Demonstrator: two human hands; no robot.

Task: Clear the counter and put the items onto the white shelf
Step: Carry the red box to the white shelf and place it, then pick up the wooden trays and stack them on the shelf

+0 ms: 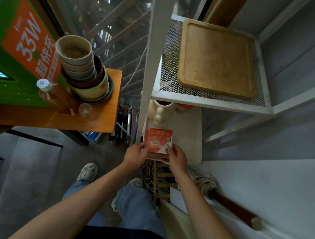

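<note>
A red mosquito-coil box (pixel 159 141) is being held flat over the front edge of the lower board of the white shelf (pixel 188 139), gripped from both sides. The left hand (pixel 135 154) is being kept at the box's left edge, its fingers curled round that side, while the right hand (pixel 177 158) is being kept at the right edge, its fingers (pixel 171 147) pinching the near right corner. Further back on the same board a cream ceramic jug (pixel 160 110) is being carried, well apart from the box, and something orange is showing just behind it, too hidden to tell. On the mesh tier above, a wooden cutting board (pixel 217 58) is lying flat. To the left, the wooden worktop (pixel 105 120) is being occupied by a stack of flower pots (pixel 82 68), a plastic bottle of amber liquid (pixel 54 95) and a clear glass (pixel 87 111) just beside it, all in front of a green and orange charging kiosk (pixel 20 44). A folded umbrella (pixel 222 194) is lying on the floor by the wall, at the lower right.
</note>
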